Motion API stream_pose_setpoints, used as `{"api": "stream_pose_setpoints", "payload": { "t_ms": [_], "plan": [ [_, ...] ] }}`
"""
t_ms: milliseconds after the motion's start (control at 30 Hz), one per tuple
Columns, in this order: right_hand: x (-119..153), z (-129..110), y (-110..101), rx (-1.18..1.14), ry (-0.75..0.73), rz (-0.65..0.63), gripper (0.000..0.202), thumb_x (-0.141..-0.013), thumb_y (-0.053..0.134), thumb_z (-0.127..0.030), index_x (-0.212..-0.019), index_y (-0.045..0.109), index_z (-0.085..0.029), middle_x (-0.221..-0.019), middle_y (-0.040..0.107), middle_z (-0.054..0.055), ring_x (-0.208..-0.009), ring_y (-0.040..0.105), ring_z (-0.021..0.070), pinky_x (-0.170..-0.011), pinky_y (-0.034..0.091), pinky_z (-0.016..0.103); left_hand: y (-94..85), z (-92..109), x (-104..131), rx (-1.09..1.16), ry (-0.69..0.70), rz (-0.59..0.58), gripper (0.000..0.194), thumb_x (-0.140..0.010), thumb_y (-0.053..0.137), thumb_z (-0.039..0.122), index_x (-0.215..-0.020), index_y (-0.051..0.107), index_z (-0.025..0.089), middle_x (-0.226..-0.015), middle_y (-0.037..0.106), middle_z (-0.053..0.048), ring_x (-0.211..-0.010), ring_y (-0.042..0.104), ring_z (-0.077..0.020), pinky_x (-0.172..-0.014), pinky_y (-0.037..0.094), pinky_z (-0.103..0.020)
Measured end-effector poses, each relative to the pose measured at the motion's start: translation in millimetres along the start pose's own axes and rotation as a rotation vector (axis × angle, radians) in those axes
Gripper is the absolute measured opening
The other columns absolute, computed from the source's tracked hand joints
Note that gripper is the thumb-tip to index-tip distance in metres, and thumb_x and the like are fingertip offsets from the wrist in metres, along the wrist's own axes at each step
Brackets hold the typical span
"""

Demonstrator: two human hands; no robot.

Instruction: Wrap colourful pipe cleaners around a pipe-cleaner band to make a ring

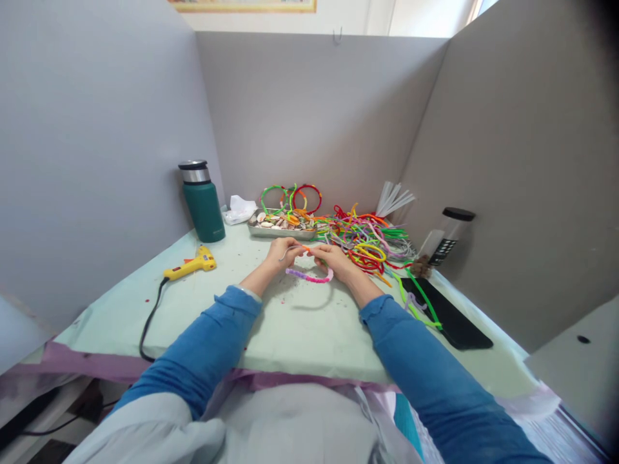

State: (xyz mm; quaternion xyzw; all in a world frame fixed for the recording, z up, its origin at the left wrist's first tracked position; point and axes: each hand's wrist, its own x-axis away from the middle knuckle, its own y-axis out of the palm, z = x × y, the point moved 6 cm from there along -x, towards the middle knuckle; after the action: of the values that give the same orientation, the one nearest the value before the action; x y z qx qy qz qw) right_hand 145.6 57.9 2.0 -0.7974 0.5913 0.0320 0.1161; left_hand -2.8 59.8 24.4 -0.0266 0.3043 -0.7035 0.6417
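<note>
Grey clothing [300, 419] — both hands [281, 252] in a pinch on a multicoloured strand [316, 280] — bottle label [442, 251] illegible.

Grey partitions [300, 116] on three sides of counter [290, 345], pale green cover. White wall [353, 18] behind, bright upper right.

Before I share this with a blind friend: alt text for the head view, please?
A person's left hand and right hand hold a multicoloured strip over a table. Beyond are a tray of shell-like pieces and a heap of colourful fuzzy stems; a yellow glue gun lies at left.
</note>
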Motion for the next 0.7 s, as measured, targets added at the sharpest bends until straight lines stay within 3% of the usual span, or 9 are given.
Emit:
{"api": "stream_pose_setpoints", "payload": {
  "t_ms": [700],
  "plan": [
    [0.0,-0.1,4.3,0.041,-0.007,-0.014,0.026,-0.07,0.066,-0.04,-0.069,0.061,-0.014,-0.049,0.049,-0.005,-0.038,0.037,0.0052,-0.037,0.025,0.021,4.6,0.0,-0.8,-0.167,0.062,-0.151,0.029,-0.074,0.058,0.04,-0.07,0.069,0.014,-0.062,0.064,-0.002,-0.057,0.052,-0.0119,-0.054,0.035,-0.022]
  ]
}}
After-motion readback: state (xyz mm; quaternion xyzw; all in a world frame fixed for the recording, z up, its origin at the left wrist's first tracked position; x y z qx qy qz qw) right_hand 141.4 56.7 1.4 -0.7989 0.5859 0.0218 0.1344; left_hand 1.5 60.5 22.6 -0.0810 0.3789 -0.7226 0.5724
